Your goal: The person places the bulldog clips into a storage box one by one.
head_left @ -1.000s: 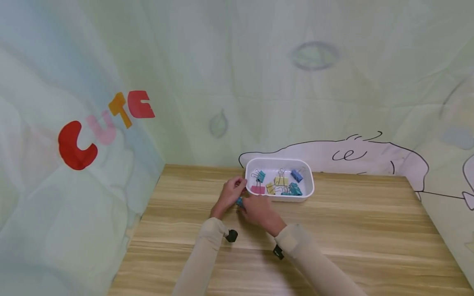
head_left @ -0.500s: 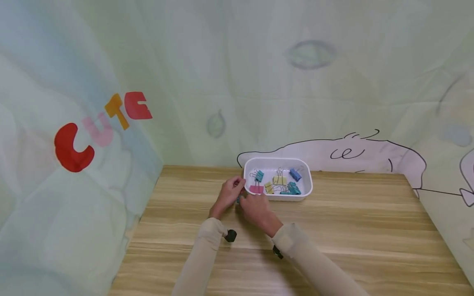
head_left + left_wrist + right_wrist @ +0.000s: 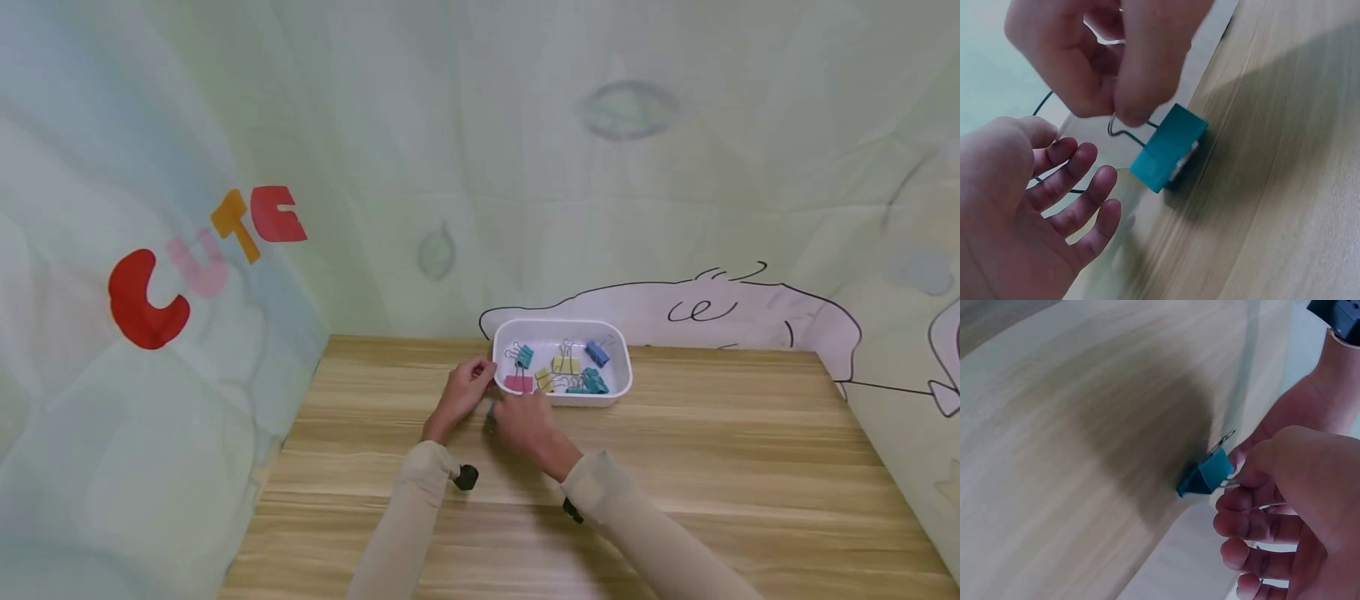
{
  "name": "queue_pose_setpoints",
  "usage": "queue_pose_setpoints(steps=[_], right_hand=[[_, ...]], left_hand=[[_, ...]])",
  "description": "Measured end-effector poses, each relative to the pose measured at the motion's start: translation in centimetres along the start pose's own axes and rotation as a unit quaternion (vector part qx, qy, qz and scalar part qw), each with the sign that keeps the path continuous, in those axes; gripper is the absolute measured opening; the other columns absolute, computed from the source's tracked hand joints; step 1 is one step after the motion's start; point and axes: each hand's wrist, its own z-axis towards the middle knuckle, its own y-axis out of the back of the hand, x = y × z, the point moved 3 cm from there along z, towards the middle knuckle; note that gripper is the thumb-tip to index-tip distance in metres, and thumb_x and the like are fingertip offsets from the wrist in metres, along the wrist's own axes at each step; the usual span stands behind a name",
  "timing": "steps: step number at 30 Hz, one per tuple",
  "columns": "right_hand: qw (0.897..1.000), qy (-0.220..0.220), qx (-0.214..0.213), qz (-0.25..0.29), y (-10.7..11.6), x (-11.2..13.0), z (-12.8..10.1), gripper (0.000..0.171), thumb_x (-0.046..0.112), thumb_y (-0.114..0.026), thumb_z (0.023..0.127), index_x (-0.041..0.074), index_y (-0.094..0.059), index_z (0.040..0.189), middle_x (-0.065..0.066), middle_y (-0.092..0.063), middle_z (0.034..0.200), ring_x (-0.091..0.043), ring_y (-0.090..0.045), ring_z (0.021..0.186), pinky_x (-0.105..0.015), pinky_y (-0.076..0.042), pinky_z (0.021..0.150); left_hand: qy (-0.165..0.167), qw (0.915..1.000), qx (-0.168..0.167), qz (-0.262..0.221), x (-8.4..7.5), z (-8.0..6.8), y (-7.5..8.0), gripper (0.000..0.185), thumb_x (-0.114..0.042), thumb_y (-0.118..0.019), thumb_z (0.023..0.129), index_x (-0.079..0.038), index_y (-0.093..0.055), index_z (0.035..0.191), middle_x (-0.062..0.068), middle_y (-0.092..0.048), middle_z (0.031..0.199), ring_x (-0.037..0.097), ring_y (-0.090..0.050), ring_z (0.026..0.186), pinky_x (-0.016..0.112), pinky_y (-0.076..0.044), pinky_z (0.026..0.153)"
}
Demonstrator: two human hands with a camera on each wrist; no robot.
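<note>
My right hand (image 3: 528, 423) pinches a teal binder clip (image 3: 1169, 147) by a wire handle between thumb and forefinger. The clip's body hangs just over the table, and in the right wrist view its other handle sticks out. At the front left corner of a white plastic box (image 3: 577, 400), my left hand (image 3: 459, 396) holds the rim between thumb and forefinger. Its other fingers (image 3: 1088, 203) are loosely bent. Inside the box lie several binder clips, among them a pink one (image 3: 518, 383), a yellow one (image 3: 566, 365) and a blue one (image 3: 597, 353).
The wood-grain table (image 3: 712, 467) runs back to a printed curtain (image 3: 390, 208), close behind the box. Coloured letters show on its left side. A small black device (image 3: 466, 477) sits at my left wrist.
My right hand has drawn slightly back to the right with the clip, away from my left hand. The left hand stays at the box, and the box's contents look unchanged.
</note>
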Motion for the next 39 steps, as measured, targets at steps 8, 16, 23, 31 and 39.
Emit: queue_pose_setpoints(steps=[8,16,23,31,39], right_hand=[[0.998,-0.005,0.049,0.031,1.1,-1.2,-0.2,0.036,0.043,-0.063,0.102,0.010,-0.072,0.090,-0.004,-0.058,0.071,-0.021,-0.051,0.061,-0.033,-0.051,0.055],[0.993,-0.015,0.008,0.114,3.3,-3.8,-0.5,0.022,0.035,-0.067,0.098,0.014,-0.069,0.092,-0.002,-0.054,0.068,-0.021,-0.051,0.059,-0.037,-0.049,0.053],[0.992,-0.018,-0.033,0.117,6.2,-7.9,0.1,0.028,0.031,-0.067,0.097,0.013,-0.064,0.076,-0.002,-0.054,0.066,-0.020,-0.050,0.057,-0.037,-0.048,0.050],[0.989,-0.061,-0.016,0.136,8.6,-13.1,2.1,0.023,0.027,-0.062,0.099,0.011,-0.069,0.083,-0.001,-0.055,0.066,-0.020,-0.050,0.058,-0.033,-0.043,0.049],[0.986,-0.095,-0.013,0.139,9.6,-15.6,3.0,0.025,0.027,-0.058,0.102,0.010,-0.071,0.089,-0.003,-0.054,0.066,-0.023,-0.051,0.059,-0.035,-0.042,0.050]], left_hand=[[0.015,0.9999,0.008,0.004,-0.1,0.1,0.0,0.028,-0.024,-0.054,0.110,0.001,-0.066,0.106,0.010,-0.065,0.091,0.021,-0.061,0.083,0.028,-0.050,0.073],[0.007,1.0000,0.003,-0.003,0.1,0.2,0.0,0.027,-0.023,-0.055,0.109,0.002,-0.066,0.103,0.014,-0.066,0.091,0.022,-0.062,0.082,0.027,-0.049,0.073],[-0.011,0.9999,-0.006,-0.003,0.2,0.4,-0.1,0.027,-0.020,-0.057,0.108,0.004,-0.066,0.100,0.020,-0.067,0.090,0.021,-0.062,0.078,0.026,-0.047,0.071],[0.007,0.9999,0.009,0.007,0.3,0.6,-0.4,0.031,-0.025,-0.053,0.110,0.003,-0.066,0.109,0.009,-0.064,0.092,0.019,-0.060,0.083,0.030,-0.050,0.076],[-0.005,0.9998,0.017,-0.001,0.2,0.4,-0.9,0.031,-0.025,-0.054,0.110,0.003,-0.066,0.104,0.014,-0.065,0.092,0.028,-0.063,0.085,0.030,-0.049,0.074]])
